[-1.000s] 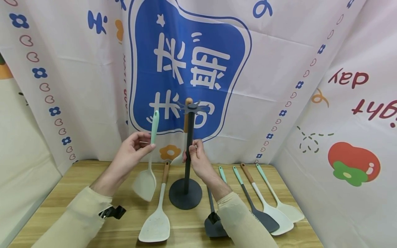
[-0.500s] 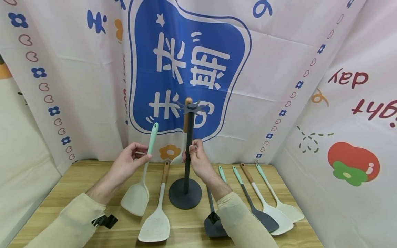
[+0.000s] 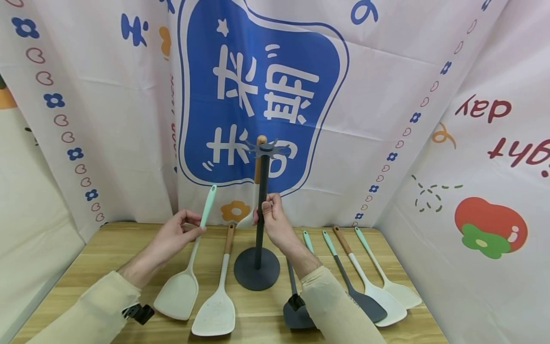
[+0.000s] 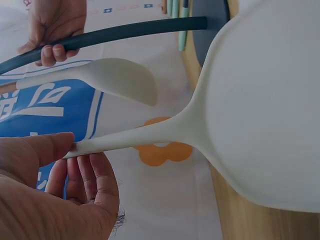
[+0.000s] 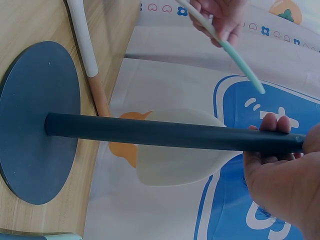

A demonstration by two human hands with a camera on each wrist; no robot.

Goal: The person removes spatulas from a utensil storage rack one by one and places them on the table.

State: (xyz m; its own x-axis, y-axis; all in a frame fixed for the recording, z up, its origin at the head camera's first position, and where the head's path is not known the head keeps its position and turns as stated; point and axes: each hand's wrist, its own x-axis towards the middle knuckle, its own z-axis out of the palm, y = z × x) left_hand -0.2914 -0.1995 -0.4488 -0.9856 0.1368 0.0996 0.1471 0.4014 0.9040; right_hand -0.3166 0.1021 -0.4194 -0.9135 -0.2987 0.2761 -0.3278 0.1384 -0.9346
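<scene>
In the head view my left hand (image 3: 174, 236) pinches a cream spatula (image 3: 177, 295) with a mint handle, between thumb and fingers just below the mint part. Its handle tilts up; whether the blade touches the table I cannot tell. My right hand (image 3: 278, 224) grips the post of a dark utensil stand (image 3: 257, 276), which stands upright on its round base. Behind the post hangs a spatula with a wooden handle (image 3: 257, 173) from the hooked top. The left wrist view shows its pale blade (image 4: 122, 80), apart from the held spatula.
A white spatula with a brown handle (image 3: 217, 310) lies left of the stand. Several more lie on the right: one dark spatula (image 3: 296, 317) partly under my right forearm, another dark one (image 3: 369, 306), a white one (image 3: 393, 313) and a cream one (image 3: 401, 292). Printed cloth (image 3: 386, 95) encloses the wooden table (image 3: 107, 253).
My left hand has lowered the mint-handled spatula, bringing it left and toward me, so its blade is now beside the brown-handled spatula. My right hand and the stand have stayed put.
</scene>
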